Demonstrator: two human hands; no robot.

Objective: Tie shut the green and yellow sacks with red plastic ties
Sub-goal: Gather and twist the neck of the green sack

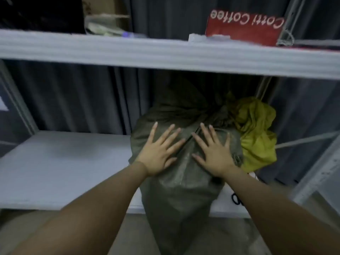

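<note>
A dark green woven sack (182, 184) lies on the lower white shelf (60, 168), its near end hanging over the shelf's front edge. Its far end looks bunched together. My left hand (160, 153) and my right hand (213, 153) both press flat on top of it, fingers spread and straight, a hand's width apart. Behind and right of the green sack sits a yellow sack (257, 133), crumpled and touching it. No red tie shows in this blurred view.
An upper white shelf (165, 52) crosses just above, carrying a red Cotti Coffee bag (244, 26) and loose clutter (108, 26). Grey metal uprights (312, 173) stand at right. Dark curtain hangs behind. A black looped object (237, 198) lies on the shelf by my right forearm.
</note>
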